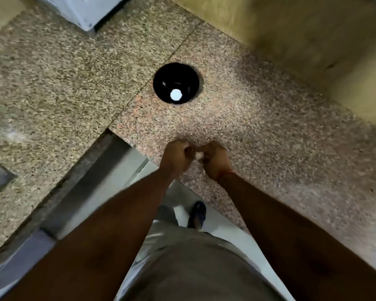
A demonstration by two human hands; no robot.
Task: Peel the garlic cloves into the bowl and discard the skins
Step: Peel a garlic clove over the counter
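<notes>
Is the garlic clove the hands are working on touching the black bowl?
Apart. The head view shows the garlic clove pinched between left hand and right hand, with bare counter separating it from the bowl.

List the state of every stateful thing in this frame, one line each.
black bowl: upright on the counter, one white peeled piece inside
garlic clove: pinched between both hands, above the counter edge
left hand: fingers curled, gripping the clove
right hand: fingers curled, gripping the clove
counter: holds the bowl
</notes>
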